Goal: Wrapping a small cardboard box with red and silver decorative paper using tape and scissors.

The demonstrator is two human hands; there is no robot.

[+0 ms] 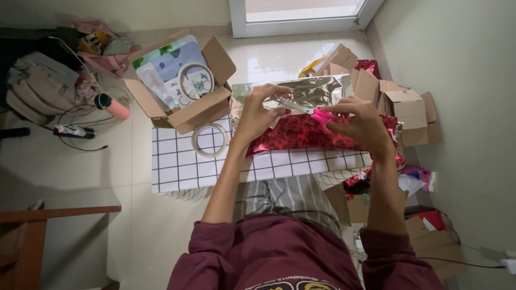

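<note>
**Scissors at the fold of the red foil sheet**

While the right hand (361, 124) has its fingers closed through the pink handles of the scissors (306, 110), the blades point away to the person's left and a little up the picture, toward the left hand (260, 110). The long axis of the scissors runs nearly level across the view, pink handles at the right, pale metal blades at the left. The left hand's grip is pinched shut on the edge of the wrapping sheet (301, 134), just beside the blade tips; whether the blades are open or closed cannot be told.

The sheet is red with a rose pattern on its near half and shows its silver back on the far half, folded up behind the hands. Its long axis lies across the surface (188, 166), a low top covered in a white cloth with a black grid.

Left of the sheet, a roll of tape (209, 139) lies flat on the grid cloth, well apart from both hands. Beyond it, an open cardboard box (209, 107) sits at the far left corner, overhanging the edge. To the right, a heap of flattened cardboard boxes (403, 107) crowds against the wall. Bare cloth shows along the near edge, in front of the person's striped lap.
</note>
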